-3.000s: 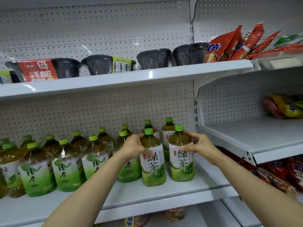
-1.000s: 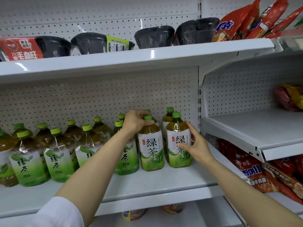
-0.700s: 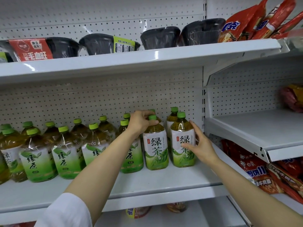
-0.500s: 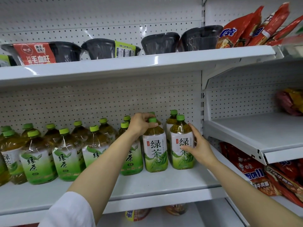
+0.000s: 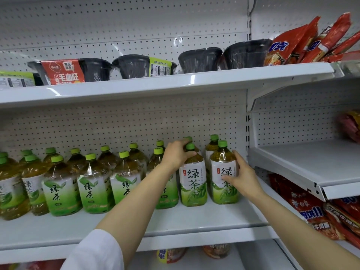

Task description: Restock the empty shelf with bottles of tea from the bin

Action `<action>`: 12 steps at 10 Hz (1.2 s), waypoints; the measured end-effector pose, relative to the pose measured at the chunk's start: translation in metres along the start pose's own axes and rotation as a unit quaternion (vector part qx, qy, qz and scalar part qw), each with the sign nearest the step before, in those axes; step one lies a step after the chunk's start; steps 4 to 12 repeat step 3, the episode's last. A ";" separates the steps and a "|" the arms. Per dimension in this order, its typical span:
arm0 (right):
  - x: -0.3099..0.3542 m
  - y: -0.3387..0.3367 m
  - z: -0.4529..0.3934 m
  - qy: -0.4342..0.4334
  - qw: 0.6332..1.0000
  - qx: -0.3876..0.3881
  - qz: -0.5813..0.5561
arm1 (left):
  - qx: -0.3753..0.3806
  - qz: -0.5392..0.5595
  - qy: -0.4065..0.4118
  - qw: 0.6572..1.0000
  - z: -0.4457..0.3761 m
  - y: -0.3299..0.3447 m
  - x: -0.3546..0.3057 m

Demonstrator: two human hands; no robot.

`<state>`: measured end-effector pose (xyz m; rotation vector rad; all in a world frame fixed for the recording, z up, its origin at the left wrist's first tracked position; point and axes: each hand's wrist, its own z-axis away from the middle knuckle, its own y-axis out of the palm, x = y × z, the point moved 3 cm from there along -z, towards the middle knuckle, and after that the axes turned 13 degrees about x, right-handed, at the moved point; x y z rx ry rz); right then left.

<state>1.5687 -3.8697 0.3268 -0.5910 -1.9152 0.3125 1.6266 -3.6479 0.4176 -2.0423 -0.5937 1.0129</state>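
On the shelf (image 5: 194, 217), the left hand (image 5: 178, 154) grips the neck of one front tea bottle (image 5: 193, 180), the right hand (image 5: 242, 176) lies flat-fingered against its right neighbour (image 5: 222, 172), and roughly fourteen bottles stand to their left.

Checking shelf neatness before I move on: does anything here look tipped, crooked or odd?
The tea bottles all stand upright, but several left of the left hand have labels turned sideways, unlike the two front-facing ones by the right hand. On the upper shelf, the black bowls lie tipped on their sides.
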 end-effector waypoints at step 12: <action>0.050 -0.008 0.008 -0.043 0.978 -0.131 0.153 | -0.018 -0.141 -0.004 0.990 0.035 -0.031 0.005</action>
